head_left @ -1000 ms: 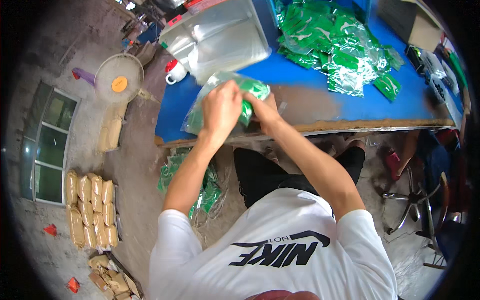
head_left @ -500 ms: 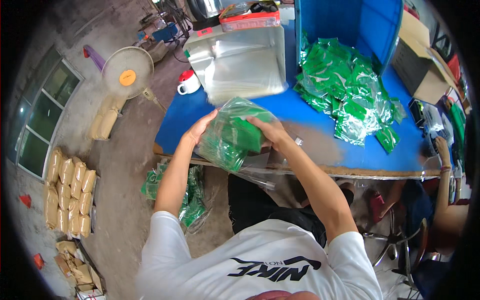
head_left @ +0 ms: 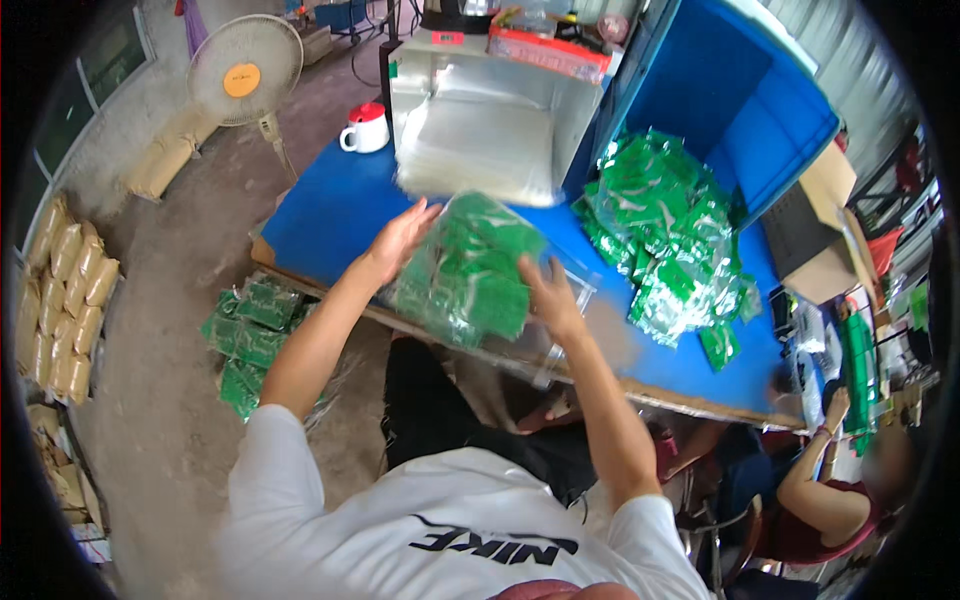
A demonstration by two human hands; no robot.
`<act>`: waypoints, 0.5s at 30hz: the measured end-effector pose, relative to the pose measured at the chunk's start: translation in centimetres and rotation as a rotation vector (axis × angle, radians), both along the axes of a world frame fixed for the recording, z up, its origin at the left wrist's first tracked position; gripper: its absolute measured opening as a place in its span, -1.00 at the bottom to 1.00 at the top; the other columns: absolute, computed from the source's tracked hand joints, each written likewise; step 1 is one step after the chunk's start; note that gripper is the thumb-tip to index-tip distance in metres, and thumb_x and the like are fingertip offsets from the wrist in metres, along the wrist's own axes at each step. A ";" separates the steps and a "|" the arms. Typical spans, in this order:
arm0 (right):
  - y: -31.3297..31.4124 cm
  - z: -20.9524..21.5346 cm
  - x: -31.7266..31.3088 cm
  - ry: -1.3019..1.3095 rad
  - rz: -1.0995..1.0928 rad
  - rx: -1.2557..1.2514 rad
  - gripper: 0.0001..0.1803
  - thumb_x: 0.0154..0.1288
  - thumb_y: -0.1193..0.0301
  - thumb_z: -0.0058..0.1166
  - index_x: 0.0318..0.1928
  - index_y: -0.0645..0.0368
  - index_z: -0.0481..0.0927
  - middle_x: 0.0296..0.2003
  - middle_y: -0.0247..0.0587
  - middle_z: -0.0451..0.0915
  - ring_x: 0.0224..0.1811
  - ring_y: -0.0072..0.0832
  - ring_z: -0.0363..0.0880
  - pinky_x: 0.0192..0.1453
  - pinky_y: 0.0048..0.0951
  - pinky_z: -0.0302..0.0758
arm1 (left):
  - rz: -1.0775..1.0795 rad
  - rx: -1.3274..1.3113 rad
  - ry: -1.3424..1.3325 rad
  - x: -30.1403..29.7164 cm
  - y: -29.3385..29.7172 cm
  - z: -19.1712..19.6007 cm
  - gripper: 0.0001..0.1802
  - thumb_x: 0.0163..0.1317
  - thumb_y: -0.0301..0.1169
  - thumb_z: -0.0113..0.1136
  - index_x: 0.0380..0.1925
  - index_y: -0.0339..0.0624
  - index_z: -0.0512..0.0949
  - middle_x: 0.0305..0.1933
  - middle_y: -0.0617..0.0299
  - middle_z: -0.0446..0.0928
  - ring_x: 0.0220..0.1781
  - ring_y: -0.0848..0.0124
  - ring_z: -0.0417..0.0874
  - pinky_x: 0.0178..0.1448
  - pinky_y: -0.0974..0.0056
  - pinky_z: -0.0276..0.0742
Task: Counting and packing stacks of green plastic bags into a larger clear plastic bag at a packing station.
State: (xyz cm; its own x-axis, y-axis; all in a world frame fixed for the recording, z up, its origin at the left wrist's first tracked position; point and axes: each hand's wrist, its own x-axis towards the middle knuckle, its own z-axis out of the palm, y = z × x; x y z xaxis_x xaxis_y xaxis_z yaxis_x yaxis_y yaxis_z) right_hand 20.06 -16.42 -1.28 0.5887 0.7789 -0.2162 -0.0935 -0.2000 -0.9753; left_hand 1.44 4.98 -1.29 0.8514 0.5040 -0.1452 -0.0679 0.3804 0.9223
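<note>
A clear plastic bag (head_left: 470,275) filled with green packets is between my hands at the table's front edge. At its upper left side, my left hand (head_left: 400,242) grips the bag, fingers along the edge. My right hand (head_left: 550,297) is against or close beside the bag's right side, its fingers smeared by motion. To the right, a heap of shiny green packets (head_left: 665,225) spills onto the blue tabletop (head_left: 320,210) from a blue bin (head_left: 765,120) lying on its side. Beyond my hands, clear flat bags (head_left: 475,145) are stacked in a metal-looking holder.
A white mug with a red lid (head_left: 365,130) stands at the table's left. More green bagged packets (head_left: 245,335) lie on the floor below. There is a fan (head_left: 245,75), stacked tan sacks (head_left: 65,300), a cardboard box (head_left: 815,230) and another person's arm (head_left: 815,465) at the right.
My right hand has slid off the bag's top face to its right side. The bag now faces me more squarely with the green packets spread in it. My view has shifted and tilted.
</note>
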 end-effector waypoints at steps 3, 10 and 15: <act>-0.1 -1.9 -0.8 -0.437 -0.056 0.016 0.10 0.37 -0.22 0.08 0.42 0.61 0.10 0.35 0.39 0.33 0.43 -0.01 0.33 0.48 -0.21 0.26 | 0.016 -0.116 -0.028 1.1 -2.1 0.1 -0.11 0.45 0.23 -0.08 0.55 -0.17 0.10 0.59 0.08 0.16 0.55 0.30 0.22 0.57 0.17 0.16; -3.5 0.6 0.3 0.063 0.017 0.023 0.05 0.31 0.04 0.31 0.50 0.44 0.02 0.39 0.32 0.31 0.43 -0.10 0.34 0.41 -0.28 0.33 | -0.099 0.096 0.064 -0.1 -4.0 1.2 -0.22 0.57 0.08 -0.26 0.58 -0.18 -0.04 0.66 0.18 -0.02 0.66 0.32 0.00 0.66 0.17 -0.11; -1.6 -0.6 -0.4 0.049 -0.208 0.126 -0.05 0.28 0.16 0.36 0.44 0.41 0.11 0.28 0.29 0.38 0.26 -0.11 0.48 0.33 -0.28 0.41 | -0.166 0.150 -0.004 -0.5 -4.8 1.3 -0.22 0.57 -0.02 -0.20 0.59 -0.19 -0.13 0.69 0.20 -0.14 0.69 0.33 -0.15 0.69 0.18 -0.29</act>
State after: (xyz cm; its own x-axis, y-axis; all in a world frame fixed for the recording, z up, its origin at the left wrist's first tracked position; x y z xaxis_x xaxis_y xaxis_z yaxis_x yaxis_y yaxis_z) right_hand 19.68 -18.03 -1.84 0.7306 0.6645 -0.1571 -0.1678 -0.0483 -0.9846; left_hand 0.90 0.17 -0.04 0.9249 0.3726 -0.0753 -0.0197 0.2448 0.9694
